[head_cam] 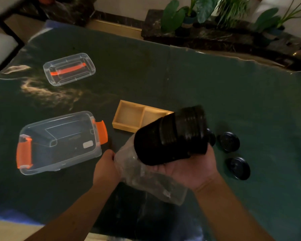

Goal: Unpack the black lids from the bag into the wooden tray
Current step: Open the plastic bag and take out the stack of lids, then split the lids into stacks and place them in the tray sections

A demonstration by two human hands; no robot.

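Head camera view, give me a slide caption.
Right hand lifts stacked black lids from plastic bag, wooden tray empty.

Glossy black plastic lids (174,134), crinkled clear plastic bag (151,178), matt wooden tray (127,119).

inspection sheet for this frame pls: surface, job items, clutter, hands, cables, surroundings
Surface: table under a dark green cloth, wrinkled, glare patches at left.
Job's things: stack of black lids held above the table; clear plastic bag crumpled beneath it; wooden tray, visible compartments empty; loose lids on the cloth at right, outside the tray.
Clutter: clear storage box with orange latches, open; its clear lid lies apart, farther back.
Hands: right hand cradles the stack from below; left hand pinches the bag's edge.
Cables: nothing seen.
Surroundings: potted plants on a dark ledge behind; dim light.
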